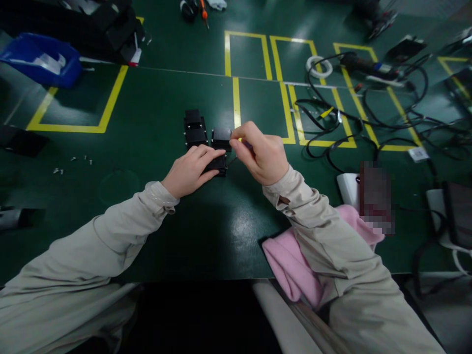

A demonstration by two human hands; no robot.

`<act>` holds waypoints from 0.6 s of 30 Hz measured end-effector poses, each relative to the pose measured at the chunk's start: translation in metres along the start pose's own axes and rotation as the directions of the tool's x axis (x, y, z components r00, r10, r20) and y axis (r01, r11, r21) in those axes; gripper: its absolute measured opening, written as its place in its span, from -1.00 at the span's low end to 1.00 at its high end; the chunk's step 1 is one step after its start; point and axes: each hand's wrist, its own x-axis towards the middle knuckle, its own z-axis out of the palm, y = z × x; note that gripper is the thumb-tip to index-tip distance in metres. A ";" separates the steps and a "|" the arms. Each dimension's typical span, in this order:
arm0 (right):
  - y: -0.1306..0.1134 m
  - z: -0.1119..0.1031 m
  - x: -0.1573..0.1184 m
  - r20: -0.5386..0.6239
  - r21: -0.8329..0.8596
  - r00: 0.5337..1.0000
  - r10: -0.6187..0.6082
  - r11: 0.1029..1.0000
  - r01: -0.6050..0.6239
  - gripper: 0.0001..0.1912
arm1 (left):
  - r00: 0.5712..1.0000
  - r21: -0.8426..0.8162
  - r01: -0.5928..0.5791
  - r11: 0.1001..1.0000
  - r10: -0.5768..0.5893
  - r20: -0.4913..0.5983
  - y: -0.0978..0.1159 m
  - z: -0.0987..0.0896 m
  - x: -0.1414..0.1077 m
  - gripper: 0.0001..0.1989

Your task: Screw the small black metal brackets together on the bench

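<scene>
Several small black blocks lie together on the green table. My left hand (pixel 193 169) is closed on a black block (pixel 221 164), its fingers over the top. Behind it sit another black block (pixel 221 136) and, further left, a longer black part (pixel 195 130) with small bright screws on its sides. My right hand (pixel 260 152) is pinched around a thin tool (pixel 232 162), whose dark shaft slants down to the right side of the held block. A bit of yellow shows at the fingers; most of the tool is hidden in the hand.
Loose screws (pixel 90 161) lie at the left. A blue bin (pixel 42 61) stands at the back left. Black cables (pixel 332 132) and a white ring (pixel 318 67) spread over the right. A pink cloth (pixel 291 265) lies under my right forearm, beside a white box (pixel 347 189).
</scene>
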 end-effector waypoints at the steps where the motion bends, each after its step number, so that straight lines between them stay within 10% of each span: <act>1: 0.000 0.000 0.000 0.001 -0.002 1.000 0.006 1.000 -0.006 -0.39 | 1.000 -0.001 0.002 1.000 -0.002 0.002 0.000 0.000 0.000 -0.54; 18: -0.001 -0.001 0.002 0.000 0.036 1.000 0.022 0.999 -0.022 -0.46 | 1.000 -0.025 0.011 1.000 -0.010 0.019 -0.001 -0.001 0.000 -0.53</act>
